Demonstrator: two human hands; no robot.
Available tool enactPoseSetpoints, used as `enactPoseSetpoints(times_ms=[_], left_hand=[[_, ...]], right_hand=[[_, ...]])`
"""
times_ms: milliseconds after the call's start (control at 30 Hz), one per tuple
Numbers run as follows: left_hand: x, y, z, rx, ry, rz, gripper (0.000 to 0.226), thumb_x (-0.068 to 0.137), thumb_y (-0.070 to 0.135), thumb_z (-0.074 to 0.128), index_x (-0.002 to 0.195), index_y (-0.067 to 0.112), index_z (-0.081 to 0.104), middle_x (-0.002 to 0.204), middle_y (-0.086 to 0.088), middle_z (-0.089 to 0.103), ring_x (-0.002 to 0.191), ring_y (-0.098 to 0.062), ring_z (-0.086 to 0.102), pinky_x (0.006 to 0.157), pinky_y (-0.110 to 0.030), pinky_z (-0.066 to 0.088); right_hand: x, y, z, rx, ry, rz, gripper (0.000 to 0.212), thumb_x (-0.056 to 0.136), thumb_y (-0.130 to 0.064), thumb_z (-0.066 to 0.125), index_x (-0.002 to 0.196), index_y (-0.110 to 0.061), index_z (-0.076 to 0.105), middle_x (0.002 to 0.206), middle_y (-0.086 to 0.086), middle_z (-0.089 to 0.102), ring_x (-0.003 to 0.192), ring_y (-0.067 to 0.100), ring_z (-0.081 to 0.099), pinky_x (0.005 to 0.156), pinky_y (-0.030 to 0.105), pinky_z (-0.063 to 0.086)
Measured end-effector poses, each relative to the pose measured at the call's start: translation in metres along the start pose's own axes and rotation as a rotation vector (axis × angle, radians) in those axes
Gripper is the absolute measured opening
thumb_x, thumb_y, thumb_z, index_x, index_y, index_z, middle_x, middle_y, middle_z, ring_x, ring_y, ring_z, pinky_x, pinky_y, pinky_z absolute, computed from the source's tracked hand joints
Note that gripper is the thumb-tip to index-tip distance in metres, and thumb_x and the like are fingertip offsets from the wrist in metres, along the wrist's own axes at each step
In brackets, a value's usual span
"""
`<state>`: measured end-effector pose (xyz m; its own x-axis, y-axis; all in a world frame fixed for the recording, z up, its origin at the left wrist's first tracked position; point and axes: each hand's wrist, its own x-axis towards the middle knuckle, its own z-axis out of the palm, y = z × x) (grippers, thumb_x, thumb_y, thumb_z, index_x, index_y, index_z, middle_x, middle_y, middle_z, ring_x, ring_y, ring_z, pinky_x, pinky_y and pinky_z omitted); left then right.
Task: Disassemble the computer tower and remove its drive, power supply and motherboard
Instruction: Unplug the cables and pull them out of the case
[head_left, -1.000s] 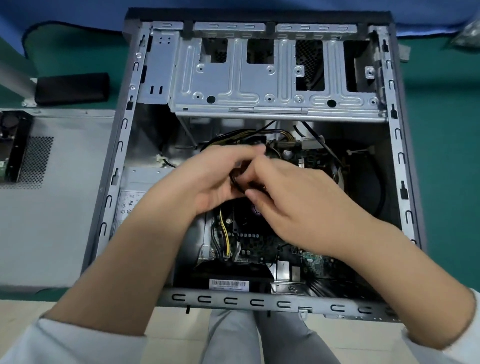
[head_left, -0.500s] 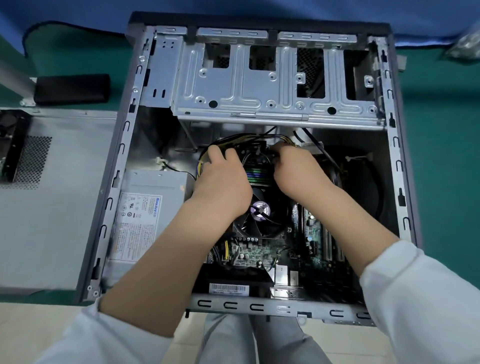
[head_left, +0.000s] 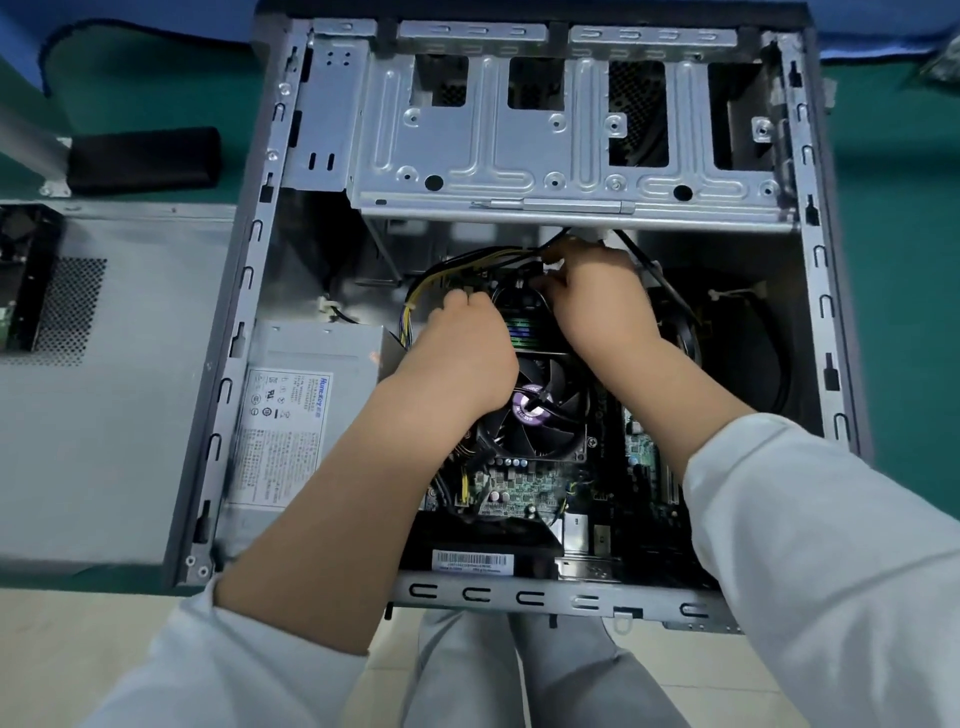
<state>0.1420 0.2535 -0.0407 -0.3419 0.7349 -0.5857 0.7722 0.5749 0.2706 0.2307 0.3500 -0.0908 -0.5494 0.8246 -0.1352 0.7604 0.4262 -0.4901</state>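
The cable bundle is pinched by both the left hand and right hand at the motherboard's far edge, probably for unplugging.

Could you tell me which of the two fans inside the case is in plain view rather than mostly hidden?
The black CPU cooler fan with the purple hub sticker, between the forearms. The other fan, right of the right hand, is mostly hidden.

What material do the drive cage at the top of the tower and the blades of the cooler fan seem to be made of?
Drive cage: likely sheet steel with a dull silver, zinc-like finish; it shows pressed ribs, punched holes and soft grey reflections. Fan: probably black moulded plastic, matte with a slight sheen on the curved blades; a purple label sits on its hub.
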Motion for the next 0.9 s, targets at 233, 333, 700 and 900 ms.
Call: enactPoseSetpoints(times_ms=[233, 333, 700, 900], left_hand=[[0.001, -0.005, 0.004, 0.049, 0.092, 0.041, 0.048, 0.087, 0.003, 0.041, 0.133, 0.001, 0.030, 0.134, -0.017, 0.033, 0.127, -0.031, 0.028, 0.104, -0.037, 0.028], [0.000, -0.003, 0.004, -0.002, 0.098, 0.019, 0.051, 0.086, 0.002, 0.041, 0.135, 0.002, 0.028, 0.136, -0.016, 0.031, 0.129, -0.030, 0.026, 0.105, -0.038, 0.029], [0.001, 0.001, 0.000, -0.098, 0.138, -0.055, 0.044, 0.084, 0.001, 0.041, 0.128, 0.001, 0.033, 0.132, -0.014, 0.030, 0.124, -0.032, 0.034, 0.098, -0.039, 0.033], [0.001, 0.001, 0.003, -0.116, 0.091, -0.029, 0.068, 0.087, -0.002, 0.040, 0.146, 0.002, 0.009, 0.141, -0.014, 0.021, 0.123, -0.035, 0.039, 0.094, -0.039, 0.035]], right_hand=[[0.009, -0.001, 0.002, -0.055, -0.004, 0.050, 0.027, 0.089, -0.019, 0.053, 0.114, -0.016, 0.063, 0.110, 0.013, 0.065, 0.105, 0.032, 0.057, 0.085, 0.033, 0.049], [0.011, 0.001, 0.001, -0.065, -0.042, 0.027, 0.025, 0.091, -0.020, 0.054, 0.114, -0.017, 0.063, 0.112, 0.012, 0.065, 0.107, 0.030, 0.056, 0.085, 0.031, 0.045], [0.010, -0.005, -0.001, -0.132, -0.070, 0.021, 0.025, 0.089, -0.017, 0.052, 0.113, -0.011, 0.057, 0.110, 0.017, 0.061, 0.102, 0.035, 0.056, 0.079, 0.034, 0.046], [0.010, -0.011, 0.000, -0.152, -0.085, 0.015, 0.029, 0.092, -0.026, 0.052, 0.107, -0.002, 0.056, 0.105, 0.020, 0.061, 0.098, 0.036, 0.057, 0.071, 0.032, 0.041]])
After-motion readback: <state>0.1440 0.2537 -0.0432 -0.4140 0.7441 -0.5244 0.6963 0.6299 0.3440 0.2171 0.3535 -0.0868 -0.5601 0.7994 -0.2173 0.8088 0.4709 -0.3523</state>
